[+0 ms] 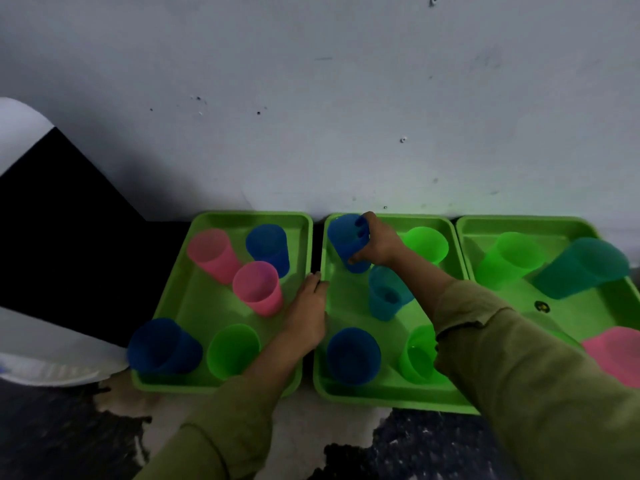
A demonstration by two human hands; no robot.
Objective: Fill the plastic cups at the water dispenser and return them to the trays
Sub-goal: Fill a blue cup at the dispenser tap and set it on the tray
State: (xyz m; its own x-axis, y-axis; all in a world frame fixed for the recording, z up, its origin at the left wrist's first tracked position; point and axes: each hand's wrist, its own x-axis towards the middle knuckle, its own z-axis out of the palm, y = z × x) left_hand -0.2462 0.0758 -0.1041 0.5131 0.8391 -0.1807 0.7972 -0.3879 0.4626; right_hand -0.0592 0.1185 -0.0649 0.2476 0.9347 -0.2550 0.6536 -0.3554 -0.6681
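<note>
Three green trays stand side by side against the wall: the left tray (173,306), the middle tray (349,299) and the right tray (588,317). My right hand (375,242) grips a blue cup (343,237) at the back left corner of the middle tray, fingers hooked over its rim. My left hand (310,313) rests with straight fingers on the edge between the left and middle trays. The left tray holds two pink cups (256,287), two blue cups and a green one. A teal cup (384,294) stands just in front of the gripped cup.
The white water dispenser (38,358) stands at the far left beside a black panel (69,220). The right tray carries a green cup (509,259), a dark teal cup (581,268) and a pink cup (620,355). A grey wall rises right behind the trays.
</note>
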